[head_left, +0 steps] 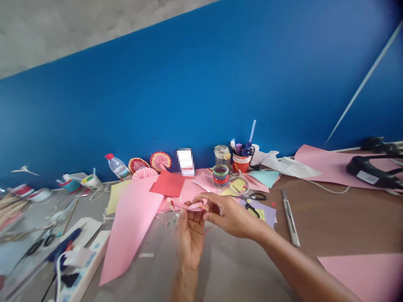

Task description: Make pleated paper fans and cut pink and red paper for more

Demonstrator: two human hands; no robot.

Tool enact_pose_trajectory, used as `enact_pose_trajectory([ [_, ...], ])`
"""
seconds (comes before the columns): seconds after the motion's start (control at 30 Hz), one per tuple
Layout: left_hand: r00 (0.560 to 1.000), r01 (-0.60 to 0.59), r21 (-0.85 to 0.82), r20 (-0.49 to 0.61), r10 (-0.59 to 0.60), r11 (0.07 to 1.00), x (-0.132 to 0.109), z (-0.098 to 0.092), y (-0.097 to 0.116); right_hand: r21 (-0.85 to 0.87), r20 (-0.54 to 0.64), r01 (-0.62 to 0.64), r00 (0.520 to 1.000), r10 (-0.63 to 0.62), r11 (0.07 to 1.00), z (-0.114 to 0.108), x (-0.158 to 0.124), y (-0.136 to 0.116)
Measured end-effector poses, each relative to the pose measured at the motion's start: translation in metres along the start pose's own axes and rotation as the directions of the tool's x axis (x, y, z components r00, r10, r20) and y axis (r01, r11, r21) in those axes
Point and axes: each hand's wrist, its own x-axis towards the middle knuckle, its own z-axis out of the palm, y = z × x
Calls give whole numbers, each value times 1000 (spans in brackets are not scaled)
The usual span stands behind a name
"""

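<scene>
As we look down from the head view, our left hand point(192, 235) is half open, palm up, fingers touching a small pink piece point(195, 206) above the grey tabletop point(151, 272); whether they grip, we cannot tell. Our right hand point(228, 214), palm down, pinches its right end, forearm point(291, 253) slanting from lower right.

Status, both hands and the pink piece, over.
Left hand palm up at small pink piece. Right hand fingers at its other end, grip unclear. Black-handled scissors just beyond right hand.
</scene>
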Motion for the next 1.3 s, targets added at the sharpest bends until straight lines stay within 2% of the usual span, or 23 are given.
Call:
enact_pose_trajectory([
  [0.2, 988, -155, 171, 36, 151, 973, -4, 4, -5, 90, -133, 24, 991, -12, 996, 7, 0, 4],
  [0.33, 965, -261, 381, 69, 255, 887, -6, 0, -8, 127, -168, 32, 986, -10, 991, 8, 0, 4],
  [0.47, 946, -278, 652, 58, 319, 705, -6, -10, -7, 118, -231, 0, 973, 27, 993, 5, -1, 2],
  [0.6, 929, -290, 825, 121, 350, 484, -9, -10, -4, 155, -210, -27, 976, 60, 988, 2, -1, 1],
  [0.7, 923, -309, 863, 171, 345, 400, -11, -6, -2, 147, -195, -42, 978, 70, 988, 0, -1, 2],
  [0.93, 914, -345, 896, 253, 316, 279, -13, -4, 0, 75, -191, -81, 977, 94, 994, -6, -2, 4],
  [1.13, 913, -368, 897, 298, 280, 245, -15, 3, 2, 64, -184, -104, 976, 114, 993, -11, -2, 1],
  [1.3, 922, -354, 904, 295, 250, 240, -15, 4, 1, 30, -166, -102, 981, 105, 994, -15, -2, -1],
])
